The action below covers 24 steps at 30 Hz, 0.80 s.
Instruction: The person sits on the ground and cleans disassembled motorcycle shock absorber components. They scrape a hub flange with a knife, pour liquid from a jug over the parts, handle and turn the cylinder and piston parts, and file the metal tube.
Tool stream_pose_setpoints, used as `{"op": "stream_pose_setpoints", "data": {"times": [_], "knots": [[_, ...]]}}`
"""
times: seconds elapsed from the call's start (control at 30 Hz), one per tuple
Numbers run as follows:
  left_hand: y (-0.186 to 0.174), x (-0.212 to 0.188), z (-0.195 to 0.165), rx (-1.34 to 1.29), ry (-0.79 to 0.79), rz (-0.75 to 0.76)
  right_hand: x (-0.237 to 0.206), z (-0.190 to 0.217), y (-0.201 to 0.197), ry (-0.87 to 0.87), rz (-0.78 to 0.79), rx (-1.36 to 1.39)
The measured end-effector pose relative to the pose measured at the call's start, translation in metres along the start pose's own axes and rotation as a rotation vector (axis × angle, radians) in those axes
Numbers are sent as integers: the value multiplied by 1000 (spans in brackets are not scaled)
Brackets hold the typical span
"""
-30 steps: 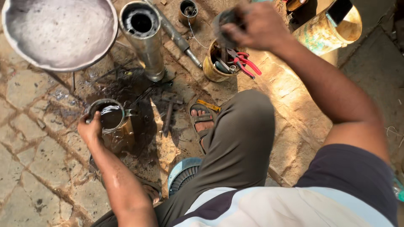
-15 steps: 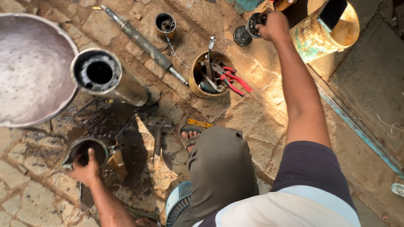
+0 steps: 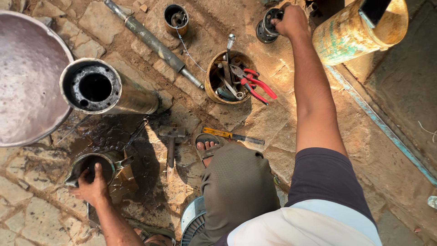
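Both hands down on metal parts, one at each end of the stone floor.

The right hand (image 3: 291, 20) is stretched far out, fingers curled over the top of a dark round metal part (image 3: 266, 28) that sits on the stone just beside a rusty yellow drum (image 3: 350, 38); the part pokes out on the hand's left side. The left hand (image 3: 93, 187) rests on the near rim of a small dark metal pot (image 3: 98, 164), fingers hooked over the edge, pot directly above the palm. Between them stand a tin of tools (image 3: 230, 77) with red-handled pliers (image 3: 257, 84), an upright steel cylinder (image 3: 107, 89) and a hammer (image 3: 171, 143).
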<state>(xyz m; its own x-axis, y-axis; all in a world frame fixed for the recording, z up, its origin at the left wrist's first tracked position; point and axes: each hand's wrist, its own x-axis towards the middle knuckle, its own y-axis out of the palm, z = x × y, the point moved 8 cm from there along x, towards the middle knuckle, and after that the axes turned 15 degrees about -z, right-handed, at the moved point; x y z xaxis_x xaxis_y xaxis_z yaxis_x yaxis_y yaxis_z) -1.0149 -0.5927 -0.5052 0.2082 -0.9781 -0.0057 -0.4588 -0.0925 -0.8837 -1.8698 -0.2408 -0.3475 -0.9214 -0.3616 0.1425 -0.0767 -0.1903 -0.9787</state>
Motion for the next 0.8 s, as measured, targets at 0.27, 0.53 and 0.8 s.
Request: {"op": "stream_pose_setpoints", "data": {"times": [0.27,0.53,0.8], "knots": [[-3,-10,-6,-24,-84,-1,-3,-21,-12,30,-98,-11],[-12,-16,-22,5,-3,-140,-86,106,-92,-371,-173,269],[-29,-35,-30,-72,-71,-298,-321,327,-222,-1253,337,87]]}}
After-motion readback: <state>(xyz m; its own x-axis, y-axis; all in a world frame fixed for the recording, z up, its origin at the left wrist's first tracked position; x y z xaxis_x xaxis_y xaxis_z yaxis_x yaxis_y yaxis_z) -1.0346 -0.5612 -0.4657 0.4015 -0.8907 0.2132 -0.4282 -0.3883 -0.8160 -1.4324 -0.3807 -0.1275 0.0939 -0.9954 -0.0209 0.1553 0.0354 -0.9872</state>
